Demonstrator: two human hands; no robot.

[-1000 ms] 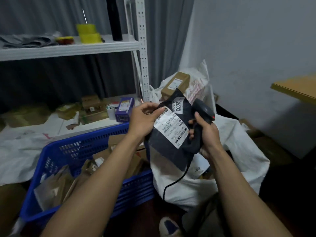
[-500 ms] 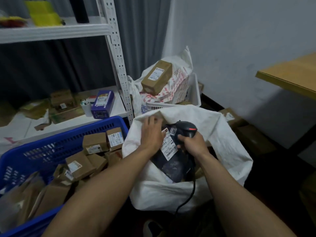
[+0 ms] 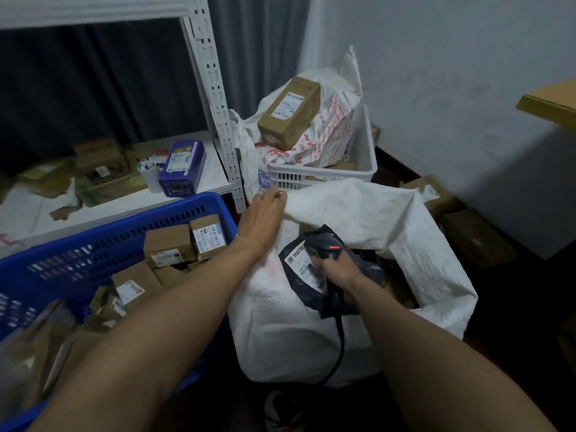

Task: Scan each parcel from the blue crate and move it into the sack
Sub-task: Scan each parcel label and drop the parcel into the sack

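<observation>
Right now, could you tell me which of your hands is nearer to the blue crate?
Left. The left hand is at the rim of the sack, right beside the blue crate; the right hand is farther off, over the sack's mouth, gripping the scanner.

Bare forearms (image 3: 174, 322), left grip (image 3: 265, 219), right grip (image 3: 335, 269).

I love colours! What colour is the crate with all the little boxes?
The crate is blue; head view.
</observation>
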